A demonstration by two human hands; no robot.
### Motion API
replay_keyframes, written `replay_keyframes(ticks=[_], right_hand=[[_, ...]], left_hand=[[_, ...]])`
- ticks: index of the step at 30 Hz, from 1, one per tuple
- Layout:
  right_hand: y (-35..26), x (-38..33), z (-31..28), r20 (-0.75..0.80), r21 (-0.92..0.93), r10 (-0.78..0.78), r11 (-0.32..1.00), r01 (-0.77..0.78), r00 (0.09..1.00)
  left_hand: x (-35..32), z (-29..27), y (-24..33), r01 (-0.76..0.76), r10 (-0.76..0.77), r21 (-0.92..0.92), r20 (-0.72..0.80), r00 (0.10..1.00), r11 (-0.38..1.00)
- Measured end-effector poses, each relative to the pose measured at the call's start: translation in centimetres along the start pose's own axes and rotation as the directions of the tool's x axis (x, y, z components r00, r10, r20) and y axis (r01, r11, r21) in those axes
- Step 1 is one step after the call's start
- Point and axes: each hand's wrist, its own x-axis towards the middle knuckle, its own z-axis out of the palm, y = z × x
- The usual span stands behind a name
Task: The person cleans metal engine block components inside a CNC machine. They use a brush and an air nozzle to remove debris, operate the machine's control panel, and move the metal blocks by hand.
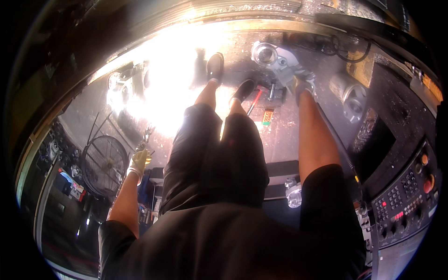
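Gloves are worn on both hands, seen from above with the person's dark shorts and black shoes (215, 65) in the middle of the view. The right hand (303, 84) is stretched far forward and is clenched around a round metal part (273, 58), which is held just above the shop floor, far right of the shoes. The left hand (139, 161) hangs low at the near left and is closed on a small metal tool (148, 134), whose tip is seen above the fingers. A cage fan (105, 165) stands just left of that hand. A metal cylinder (347, 95) lies to the right of the outstretched arm, and a machine control panel (406, 196) with buttons is seen at the near right.
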Motion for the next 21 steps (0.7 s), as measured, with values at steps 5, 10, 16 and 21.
replay_keyframes(ticks=[5,10,16,21], right_hand=[[7.0,8.6,2.7,0.068,-0.336,0.010,0.942,0.014,0.998],[2.2,10.7,4.4,0.076,-0.377,0.090,0.925,-0.055,0.993],[3.9,11.1,4.9,0.015,0.115,0.119,0.986,-0.120,0.993],[4.2,7.3,1.5,0.222,-0.747,-0.527,0.450,0.490,0.821]], left_hand=[[0.3,0.5,1.0,0.048,-0.048,0.030,0.010,0.999,0.998],[-1.0,2.1,1.5,0.047,-0.047,-0.045,0.005,0.999,0.998],[2.5,5.1,-0.2,0.093,-0.094,0.018,0.044,0.995,0.995],[1.7,9.2,2.7,0.087,-0.080,-0.126,0.058,0.995,0.988]])
